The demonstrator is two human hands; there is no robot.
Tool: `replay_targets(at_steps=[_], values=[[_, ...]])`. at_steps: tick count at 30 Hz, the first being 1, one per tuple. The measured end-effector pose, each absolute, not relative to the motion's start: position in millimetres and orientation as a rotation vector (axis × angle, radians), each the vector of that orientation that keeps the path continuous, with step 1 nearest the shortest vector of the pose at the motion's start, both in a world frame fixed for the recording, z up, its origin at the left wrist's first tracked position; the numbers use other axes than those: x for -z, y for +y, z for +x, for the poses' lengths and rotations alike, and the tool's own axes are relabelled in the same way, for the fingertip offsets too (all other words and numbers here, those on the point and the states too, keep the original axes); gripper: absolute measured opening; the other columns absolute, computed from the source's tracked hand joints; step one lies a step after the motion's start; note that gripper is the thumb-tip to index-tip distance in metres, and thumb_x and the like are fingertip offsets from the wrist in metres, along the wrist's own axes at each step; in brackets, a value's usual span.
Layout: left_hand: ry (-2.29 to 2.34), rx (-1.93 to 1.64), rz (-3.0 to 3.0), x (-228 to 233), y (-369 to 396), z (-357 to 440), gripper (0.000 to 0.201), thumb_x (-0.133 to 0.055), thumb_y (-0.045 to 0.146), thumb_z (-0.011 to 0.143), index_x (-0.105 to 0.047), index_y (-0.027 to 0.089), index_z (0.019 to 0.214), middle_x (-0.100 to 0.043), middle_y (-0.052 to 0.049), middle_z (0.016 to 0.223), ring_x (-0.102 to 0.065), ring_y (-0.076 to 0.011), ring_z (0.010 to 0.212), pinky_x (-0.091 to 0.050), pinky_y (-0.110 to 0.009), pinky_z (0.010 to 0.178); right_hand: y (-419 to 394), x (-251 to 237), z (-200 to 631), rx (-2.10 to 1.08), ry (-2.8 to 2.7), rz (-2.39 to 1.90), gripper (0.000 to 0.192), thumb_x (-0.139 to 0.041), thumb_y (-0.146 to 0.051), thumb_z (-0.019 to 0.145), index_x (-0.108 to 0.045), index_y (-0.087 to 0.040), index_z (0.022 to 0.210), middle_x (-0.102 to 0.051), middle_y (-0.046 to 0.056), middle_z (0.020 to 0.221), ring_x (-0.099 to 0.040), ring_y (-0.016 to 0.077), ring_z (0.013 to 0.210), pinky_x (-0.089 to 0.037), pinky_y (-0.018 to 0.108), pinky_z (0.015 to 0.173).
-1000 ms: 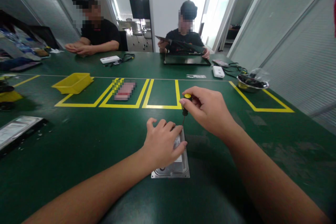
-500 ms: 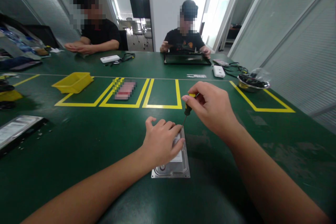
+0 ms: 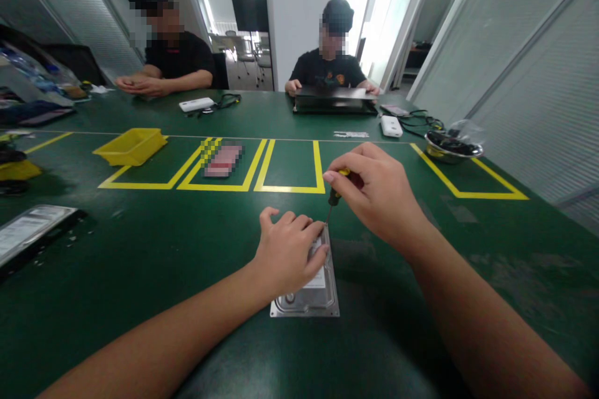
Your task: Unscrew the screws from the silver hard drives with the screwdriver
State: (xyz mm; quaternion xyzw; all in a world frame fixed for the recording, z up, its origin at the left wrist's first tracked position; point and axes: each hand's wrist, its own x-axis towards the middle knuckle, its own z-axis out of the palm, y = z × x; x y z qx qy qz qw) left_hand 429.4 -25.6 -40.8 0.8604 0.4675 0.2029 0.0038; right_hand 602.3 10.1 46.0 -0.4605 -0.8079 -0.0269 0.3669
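Right hand [image 3: 379,199] has been turned slightly; screwdriver [image 3: 335,194] is pinched by its fingers, tip at the hard drive [image 3: 312,290] far edge. Left hand [image 3: 287,255] fingers are spread flat on it; bare desk [image 3: 140,262] lies around.

Head camera looks forward and down, close over the table [image 3: 140,274].

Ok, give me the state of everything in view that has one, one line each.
hard drive: flat on the table, cover on, pinned by the left hand.
left hand: palm down on the drive.
screwdriver: tilted, tip at the drive's far right corner.
right hand: grip closed on the screwdriver handle.
yellow bin: upright, open top.
laptop: lid down, in front of a person opposite.
metal bowl: upright, dark items inside.
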Motion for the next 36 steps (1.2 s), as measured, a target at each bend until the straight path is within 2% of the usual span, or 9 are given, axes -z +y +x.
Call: replay_targets(at_steps=[6, 17, 20, 23, 27, 30, 33, 36], values=[[1.454, -0.645, 2.704, 41.6, -25.0, 429.1, 0.030, -0.055, 0.040, 0.090, -0.066, 0.027, 0.115, -0.071, -0.007, 0.103, -0.058, -0.0297, 0.097, -0.022, -0.061, 0.096, 9.7, -47.4, 603.7, 0.065, -2.071, -1.185, 0.013, -0.065, -0.027, 0.088, -0.072, -0.018, 0.095, -0.063, 0.004, 0.084, -0.054, 0.0159, 0.073, -0.040, 0.029, 0.069], [1.452, -0.597, 2.713, 41.8, -25.3, 428.1, 0.033, -0.052, 0.042, 0.092, -0.064, 0.027, 0.119, -0.070, -0.006, 0.104, -0.057, -0.0302, 0.100, -0.023, -0.061, 0.096, 7.5, -47.2, 600.2, 0.086, -2.074, -1.161, 0.017, -0.060, -0.027, 0.092, -0.074, -0.017, 0.092, -0.066, 0.004, 0.083, -0.059, 0.0161, 0.076, -0.041, 0.028, 0.069], [1.436, -0.596, 2.715, 41.2, -25.5, 427.5, 0.033, -0.052, 0.042, 0.092, -0.064, 0.027, 0.119, -0.069, -0.006, 0.104, -0.057, -0.0302, 0.100, -0.023, -0.061, 0.096, 5.4, -47.5, 600.6, 0.080, -2.036, -1.217, 0.016, -0.059, -0.023, 0.089, -0.070, -0.016, 0.099, -0.068, 0.004, 0.084, -0.058, 0.0149, 0.069, -0.040, 0.028, 0.065], [1.426, -0.595, 2.719, 40.7, -25.0, 427.3, 0.034, -0.052, 0.042, 0.092, -0.064, 0.026, 0.119, -0.069, -0.007, 0.104, -0.056, -0.0301, 0.099, -0.023, -0.060, 0.096, 4.2, -47.5, 599.7, 0.069, -2.016, -1.247, 0.011, -0.058, -0.023, 0.089, -0.067, -0.016, 0.090, -0.065, 0.001, 0.075, -0.054, 0.0135, 0.063, -0.038, 0.027, 0.062], [1.438, -0.585, 2.726, 41.1, -24.4, 427.5, 0.034, -0.051, 0.042, 0.093, -0.064, 0.026, 0.120, -0.068, -0.007, 0.104, -0.056, -0.0297, 0.100, -0.023, -0.060, 0.097, 5.5, -46.6, 598.8, 0.147, -2.044, -1.195, 0.013, -0.063, -0.027, 0.089, -0.066, -0.016, 0.081, -0.062, 0.004, 0.080, -0.055, 0.0156, 0.074, -0.038, 0.027, 0.066], [1.436, -0.579, 2.730, 41.9, -24.2, 427.7, 0.034, -0.052, 0.043, 0.092, -0.064, 0.026, 0.120, -0.068, -0.007, 0.104, -0.056, -0.0296, 0.099, -0.023, -0.060, 0.096, 6.7, -45.3, 599.8, 0.158, -2.042, -1.196, 0.008, -0.063, -0.023, 0.088, -0.067, -0.016, 0.088, -0.063, 0.004, 0.083, -0.056, 0.0154, 0.074, -0.039, 0.028, 0.066], [1.430, -0.582, 2.728, 42.4, -23.6, 427.9, 0.034, -0.052, 0.042, 0.092, -0.064, 0.027, 0.119, -0.068, -0.007, 0.104, -0.056, -0.0297, 0.099, -0.024, -0.060, 0.096, 7.2, -43.8, 600.7, 0.123, -2.004, -1.218, 0.016, -0.063, -0.021, 0.086, -0.065, -0.014, 0.101, -0.066, 0.002, 0.083, -0.056, 0.0138, 0.067, -0.040, 0.027, 0.064], [1.426, -0.590, 2.723, 42.6, -23.1, 427.9, 0.034, -0.052, 0.042, 0.091, -0.064, 0.027, 0.119, -0.069, -0.007, 0.103, -0.056, -0.0300, 0.099, -0.024, -0.060, 0.096, 7.9, -43.0, 600.2, 0.118, -2.002, -1.197, 0.012, -0.064, -0.020, 0.086, -0.066, -0.014, 0.096, -0.066, 0.003, 0.085, -0.058, 0.0136, 0.068, -0.043, 0.027, 0.067]])
